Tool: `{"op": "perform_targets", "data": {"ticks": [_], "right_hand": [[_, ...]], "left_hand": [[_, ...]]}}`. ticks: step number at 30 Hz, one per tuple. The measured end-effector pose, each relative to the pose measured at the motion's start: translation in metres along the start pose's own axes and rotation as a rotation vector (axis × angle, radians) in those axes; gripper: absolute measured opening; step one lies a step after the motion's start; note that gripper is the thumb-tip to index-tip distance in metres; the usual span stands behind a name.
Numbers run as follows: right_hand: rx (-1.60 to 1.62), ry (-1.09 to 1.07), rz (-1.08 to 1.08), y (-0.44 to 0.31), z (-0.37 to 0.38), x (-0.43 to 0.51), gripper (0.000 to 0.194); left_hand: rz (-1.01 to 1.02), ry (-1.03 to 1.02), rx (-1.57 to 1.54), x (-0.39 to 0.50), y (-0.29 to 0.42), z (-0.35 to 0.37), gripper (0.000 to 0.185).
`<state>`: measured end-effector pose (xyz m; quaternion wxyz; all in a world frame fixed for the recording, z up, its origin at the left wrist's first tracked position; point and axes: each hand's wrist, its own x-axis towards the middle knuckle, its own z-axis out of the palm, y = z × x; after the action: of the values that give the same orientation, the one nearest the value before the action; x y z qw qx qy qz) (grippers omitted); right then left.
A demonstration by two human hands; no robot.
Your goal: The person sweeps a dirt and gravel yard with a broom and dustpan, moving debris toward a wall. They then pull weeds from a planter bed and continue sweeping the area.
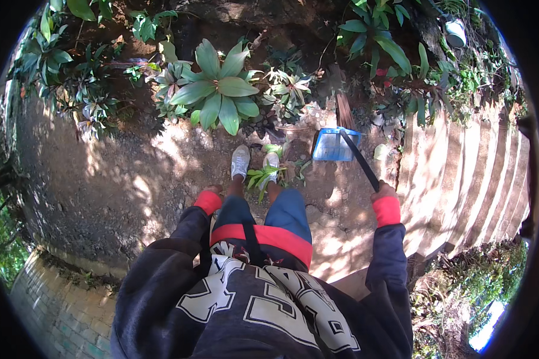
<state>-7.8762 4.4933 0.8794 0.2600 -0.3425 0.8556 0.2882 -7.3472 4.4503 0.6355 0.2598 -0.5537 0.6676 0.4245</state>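
Note:
My right hand (383,191) grips the black handle (361,159) of a blue plastic dustpan (332,150). The dustpan is out ahead of me to the right, low over the dirt ground or resting on it; I cannot tell which. Just beyond its far edge lies a stick broom (344,110) of thin brown bristles. My left hand (215,189) hangs beside my left thigh, partly hidden by the red cuff, and its fingers are too small to make out. A green leafy sprig (266,176) covers part of my right shoe (271,160).
Ahead, a bed of broad-leaved plants (220,87) borders the dirt path (108,179). Concrete steps (458,175) run along the right. A white container (455,33) stands at the far right among plants. A block wall (67,309) is at the lower left.

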Motion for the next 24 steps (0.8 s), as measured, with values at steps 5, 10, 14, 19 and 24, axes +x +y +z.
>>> {"op": "perform_targets", "data": {"ticks": [5,10,14,19,24], "right_hand": [[0.059,-0.037,0.049,0.016,0.025,0.004,0.029],[0.067,-0.054,-0.131,0.003,0.054,0.016,0.024],[0.071,-0.07,-0.171,-0.011,0.068,0.008,0.024],[0.048,-0.148,-0.101,-0.01,0.037,-0.034,0.026],[-0.011,-0.047,-0.228,-0.003,-0.015,-0.089,0.026]], "left_hand": [[0.009,0.065,-0.323,-0.017,0.036,-0.005,0.038],[0.012,0.409,-0.704,-0.075,0.028,-0.013,0.035],[-0.099,0.406,-0.763,-0.098,0.005,0.018,0.034],[-0.073,0.045,-0.792,-0.079,-0.012,0.066,0.04],[-0.125,0.165,-0.587,-0.085,0.031,0.068,0.039]]}}
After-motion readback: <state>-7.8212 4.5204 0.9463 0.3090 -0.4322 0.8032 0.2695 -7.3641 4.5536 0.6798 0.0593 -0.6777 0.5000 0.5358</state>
